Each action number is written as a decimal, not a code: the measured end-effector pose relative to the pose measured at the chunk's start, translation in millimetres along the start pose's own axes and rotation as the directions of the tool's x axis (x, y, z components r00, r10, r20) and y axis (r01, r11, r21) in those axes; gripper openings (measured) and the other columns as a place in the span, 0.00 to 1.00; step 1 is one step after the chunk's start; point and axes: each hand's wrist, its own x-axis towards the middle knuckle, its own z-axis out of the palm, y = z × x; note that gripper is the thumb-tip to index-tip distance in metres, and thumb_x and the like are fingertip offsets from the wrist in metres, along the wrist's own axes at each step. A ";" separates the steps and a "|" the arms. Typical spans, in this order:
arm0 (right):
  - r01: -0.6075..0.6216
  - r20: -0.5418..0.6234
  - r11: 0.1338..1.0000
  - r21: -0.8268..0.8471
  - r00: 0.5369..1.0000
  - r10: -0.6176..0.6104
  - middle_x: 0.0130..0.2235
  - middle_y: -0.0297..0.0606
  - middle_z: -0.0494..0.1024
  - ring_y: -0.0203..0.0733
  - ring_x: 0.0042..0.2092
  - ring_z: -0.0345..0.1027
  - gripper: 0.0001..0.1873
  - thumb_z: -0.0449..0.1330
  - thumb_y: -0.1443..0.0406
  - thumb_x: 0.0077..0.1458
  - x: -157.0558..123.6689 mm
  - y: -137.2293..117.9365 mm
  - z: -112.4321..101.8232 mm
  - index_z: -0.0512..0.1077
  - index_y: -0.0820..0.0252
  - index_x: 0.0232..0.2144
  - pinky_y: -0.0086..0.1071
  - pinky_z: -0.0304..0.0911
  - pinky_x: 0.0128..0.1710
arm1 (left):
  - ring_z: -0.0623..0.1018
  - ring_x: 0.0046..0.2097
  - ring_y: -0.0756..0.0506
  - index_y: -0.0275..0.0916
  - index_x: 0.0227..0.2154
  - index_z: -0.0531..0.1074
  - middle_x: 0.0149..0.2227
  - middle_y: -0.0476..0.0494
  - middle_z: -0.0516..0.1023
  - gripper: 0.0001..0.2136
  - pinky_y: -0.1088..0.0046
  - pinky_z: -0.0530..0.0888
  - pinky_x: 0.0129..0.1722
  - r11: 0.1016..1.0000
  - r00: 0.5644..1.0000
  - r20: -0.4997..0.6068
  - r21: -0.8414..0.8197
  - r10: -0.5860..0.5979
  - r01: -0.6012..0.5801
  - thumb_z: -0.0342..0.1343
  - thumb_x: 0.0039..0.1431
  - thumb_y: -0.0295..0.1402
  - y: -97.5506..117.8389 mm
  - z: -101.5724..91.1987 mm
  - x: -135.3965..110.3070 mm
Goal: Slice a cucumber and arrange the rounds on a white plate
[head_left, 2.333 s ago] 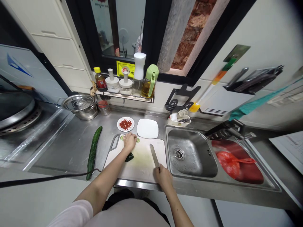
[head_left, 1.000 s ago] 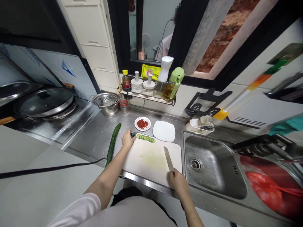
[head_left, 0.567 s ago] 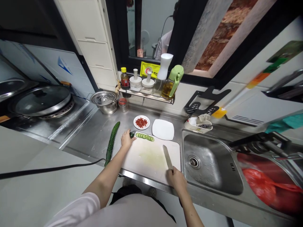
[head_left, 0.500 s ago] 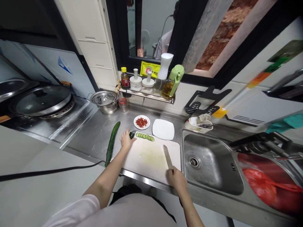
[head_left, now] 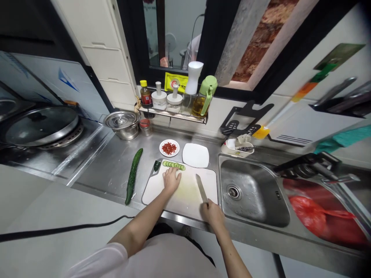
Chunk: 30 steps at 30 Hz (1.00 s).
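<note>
My left hand [head_left: 171, 180] is over the white cutting board [head_left: 159, 190], palm down with fingers stretched out, its fingertips at a row of cucumber slices [head_left: 174, 165]. It appears to hold nothing. At the board's front right, my right hand [head_left: 213, 213] is closed round the handle of a kitchen knife [head_left: 202, 188], whose blade points away from me above the board. A dark green cucumber piece [head_left: 157, 165] lies at the board's back left corner, by the handle hole. The long whole cucumber [head_left: 134, 176] rests on the steel counter, left of the board.
Behind the board are a small plate [head_left: 162, 151] of chopped red pieces and a white square plate [head_left: 195, 155]. The sink [head_left: 255, 193] lies to the right. A lidded pot [head_left: 124, 125] and a wok [head_left: 42, 125] stand left. A shelf [head_left: 174, 113] carries seasoning bottles.
My left hand has let go of the dark green cucumber piece at the corner and moved right to the slices. The right hand still holds the knife. The view has shifted slightly.
</note>
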 end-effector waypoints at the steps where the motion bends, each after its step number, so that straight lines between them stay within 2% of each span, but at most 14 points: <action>1: 0.005 -0.004 1.000 -0.003 1.000 -0.005 0.43 0.48 0.79 0.47 0.44 0.73 0.20 0.44 0.64 0.59 -0.7 -0.3 -0.2 0.72 0.60 0.45 0.32 0.60 0.38 | 0.69 0.52 0.40 0.44 0.49 0.70 0.50 0.41 0.73 0.15 0.61 0.60 0.51 1.000 1.000 0.001 0.016 -0.005 0.005 0.49 0.62 0.39 2.4 1.0 4.9; 6: 0.006 -0.017 1.000 0.015 1.000 -0.006 0.42 0.47 0.79 0.46 0.44 0.73 0.20 0.44 0.64 0.59 -0.7 0.9 1.6 0.72 0.60 0.45 0.32 0.60 0.37 | 0.67 0.53 0.37 0.43 0.53 0.68 0.50 0.37 0.71 0.18 0.59 0.59 0.51 0.993 0.999 0.030 0.117 0.012 -0.015 0.49 0.61 0.39 16.6 6.7 28.7; 10: 0.008 -0.031 0.999 0.031 1.000 -0.007 0.41 0.47 0.80 0.47 0.44 0.73 0.20 0.44 0.64 0.58 1.6 3.8 4.7 0.72 0.60 0.44 0.33 0.60 0.37 | 0.68 0.51 0.36 0.43 0.49 0.72 0.48 0.37 0.71 0.16 0.57 0.59 0.50 0.978 0.997 0.078 0.206 0.015 -0.030 0.49 0.61 0.38 23.4 10.6 39.2; 20: 0.003 -0.015 1.000 0.030 1.000 -0.002 0.43 0.47 0.79 0.46 0.44 0.73 0.19 0.44 0.64 0.59 0.6 2.7 3.1 0.72 0.59 0.44 0.33 0.60 0.39 | 0.66 0.53 0.37 0.45 0.48 0.73 0.49 0.38 0.72 0.14 0.58 0.57 0.51 0.975 0.990 0.129 0.206 0.054 -0.080 0.49 0.61 0.34 23.2 11.8 41.7; 30: 0.034 -0.017 0.999 0.009 0.999 -0.034 0.43 0.47 0.79 0.46 0.45 0.73 0.20 0.44 0.64 0.59 3.5 2.1 3.7 0.72 0.59 0.45 0.32 0.60 0.39 | 0.66 0.51 0.38 0.42 0.41 0.75 0.46 0.36 0.73 0.13 0.58 0.58 0.50 0.951 0.968 0.177 0.225 0.175 -0.213 0.45 0.64 0.30 20.9 9.8 43.0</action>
